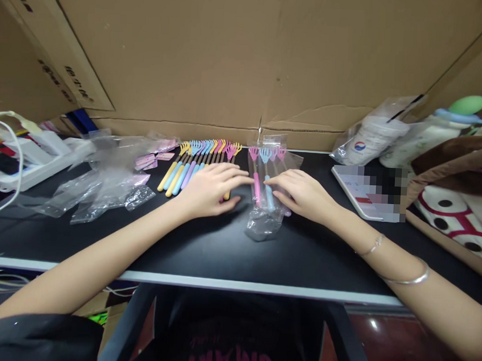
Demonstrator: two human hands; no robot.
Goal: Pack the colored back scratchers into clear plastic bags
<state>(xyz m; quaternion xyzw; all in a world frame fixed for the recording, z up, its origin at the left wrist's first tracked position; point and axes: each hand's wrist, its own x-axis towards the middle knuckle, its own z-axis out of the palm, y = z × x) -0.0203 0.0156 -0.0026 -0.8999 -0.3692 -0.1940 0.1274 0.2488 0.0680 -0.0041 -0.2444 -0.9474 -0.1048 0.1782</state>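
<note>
Several back scratchers [178, 177] with claw heads and yellow, blue and purple handles lie side by side on the black table. My left hand [215, 189] is over the right end of this row, fingers stretched out, index fingertip by a pink-handled back scratcher [257, 189]. That one and others, including a blue-handled back scratcher [269, 197], lie in a clear plastic bag [265, 225]. My right hand [303, 192] rests at the bag's right side, fingers extended and the index fingertip at the blue handle. Neither hand is closed round anything.
Clear plastic bags [108, 173] and small pink cards [147, 161] lie on the left, near a white power strip [35, 164]. At the right are a phone [355, 192], a bagged cup [368, 144] and a cloth bag [457, 213]. A cardboard wall [191, 54] stands behind.
</note>
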